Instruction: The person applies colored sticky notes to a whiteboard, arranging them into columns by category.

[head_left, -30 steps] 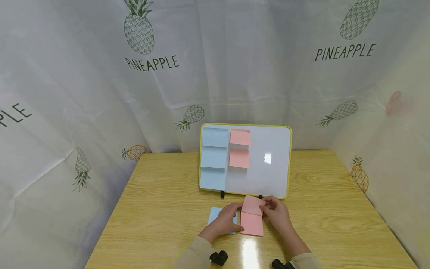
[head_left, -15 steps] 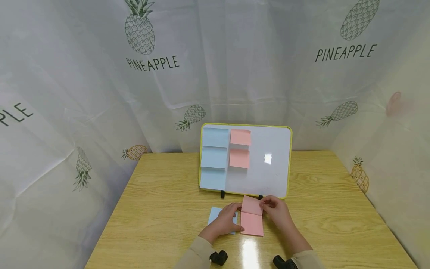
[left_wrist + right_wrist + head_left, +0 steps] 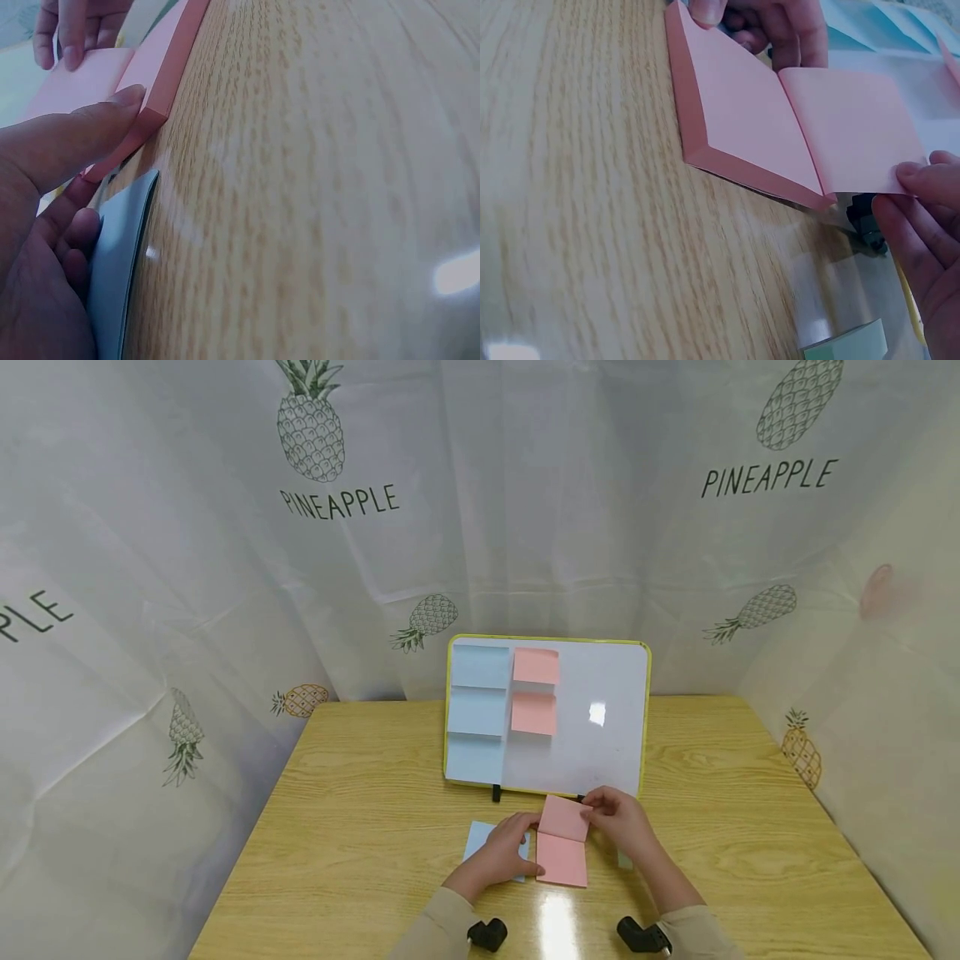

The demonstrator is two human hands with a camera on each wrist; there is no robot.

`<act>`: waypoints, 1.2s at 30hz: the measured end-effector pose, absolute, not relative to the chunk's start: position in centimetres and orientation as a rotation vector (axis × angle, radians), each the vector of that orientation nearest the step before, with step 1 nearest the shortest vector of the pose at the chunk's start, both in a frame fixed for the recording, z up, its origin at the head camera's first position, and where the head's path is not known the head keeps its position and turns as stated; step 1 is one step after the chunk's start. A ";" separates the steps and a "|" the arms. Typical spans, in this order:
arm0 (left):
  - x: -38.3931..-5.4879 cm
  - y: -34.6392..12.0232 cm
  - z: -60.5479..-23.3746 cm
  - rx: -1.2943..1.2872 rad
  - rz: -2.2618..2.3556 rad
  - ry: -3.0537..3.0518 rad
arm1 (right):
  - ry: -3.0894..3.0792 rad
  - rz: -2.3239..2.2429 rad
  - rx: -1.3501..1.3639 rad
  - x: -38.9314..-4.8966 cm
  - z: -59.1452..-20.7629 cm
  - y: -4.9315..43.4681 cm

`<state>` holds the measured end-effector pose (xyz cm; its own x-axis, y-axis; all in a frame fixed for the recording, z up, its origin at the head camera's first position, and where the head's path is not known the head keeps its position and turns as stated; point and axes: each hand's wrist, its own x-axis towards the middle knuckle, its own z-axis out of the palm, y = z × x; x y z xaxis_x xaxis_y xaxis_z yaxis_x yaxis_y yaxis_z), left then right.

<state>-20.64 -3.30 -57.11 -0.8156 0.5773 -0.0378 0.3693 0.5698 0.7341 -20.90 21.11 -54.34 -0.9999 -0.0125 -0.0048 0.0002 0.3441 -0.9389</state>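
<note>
A pink sticky note pad (image 3: 562,862) lies on the table in the head view. My left hand (image 3: 504,852) grips its left side, the thumb on the near left corner. The pad's top sheet (image 3: 862,127) is lifted and bent back away from me, still joined to the pad along its far edge. Between thumb and fingers, my right hand (image 3: 622,823) pinches a free corner of that sheet. A blue sticky note pad (image 3: 479,838) is partly hidden under my left hand. By my right wrist, a pale green pad (image 3: 851,343) shows only in part.
Behind the hands a yellow-framed whiteboard (image 3: 600,743) leans on small black feet (image 3: 497,793). Several blue notes (image 3: 477,710) form its left column, and two pink notes (image 3: 534,714) hang beside them. A patterned curtain surrounds the wooden table (image 3: 337,827).
My right hand has shifted slightly right and away from me, still pinching the sheet. The green pad's edge now shows beside that wrist. The left hand stays put.
</note>
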 end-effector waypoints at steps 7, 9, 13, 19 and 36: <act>-20.5 -3.3 -57.1 0.768 1.087 2.534 | 2.552 -1.794 -0.001 -21.0 -54.2 21.2; -20.5 -3.3 -57.1 0.765 1.089 2.533 | 2.534 -1.811 0.015 -21.0 -54.3 21.2; -20.5 -3.4 -57.1 0.774 1.088 2.532 | 2.497 -1.854 0.045 -21.0 -54.4 21.2; -20.4 -3.3 -57.1 0.764 1.090 2.535 | 2.508 -1.889 0.051 -21.0 -54.6 21.3; -20.6 -3.4 -57.3 0.785 1.107 2.524 | 2.552 -1.964 0.192 -20.4 -54.5 21.9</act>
